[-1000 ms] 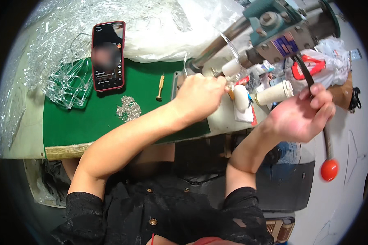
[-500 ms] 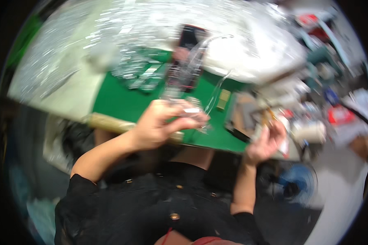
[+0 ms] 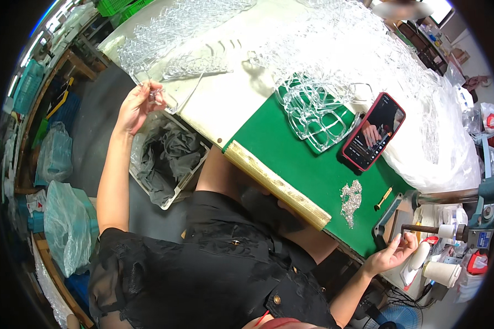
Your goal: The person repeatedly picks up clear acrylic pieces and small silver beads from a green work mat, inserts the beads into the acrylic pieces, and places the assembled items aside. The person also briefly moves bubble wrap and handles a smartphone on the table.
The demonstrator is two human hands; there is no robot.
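Observation:
My left hand [image 3: 139,108] is closed on a pair of clear plastic eyeglasses [image 3: 190,94] at the far left edge of the table, one temple arm sticking out past the fingers. My right hand [image 3: 392,255] is at the table's right end, palm up, with its fingers curled together. Whatever it may hold is too small to make out. Just beyond its fingertips is a dark rod [image 3: 422,228] of a bench machine. Several clear eyeglass frames [image 3: 319,125] lie heaped on the green mat [image 3: 263,143], beside a heap of tiny silvery parts [image 3: 350,204].
A phone in a red case [image 3: 372,132] leans on clear plastic. A small brass-coloured tool [image 3: 383,198] lies right of the silvery parts. Rows of clear frames [image 3: 186,27] cover the table's far side. Below its left edge stands a bin with dark cloth [image 3: 167,156]. A white cup [image 3: 441,273] is far right.
My left hand has swung from the middle of the mat to the table's left end with the eyeglasses. My right hand stays near the machine. The view has turned and sharpened.

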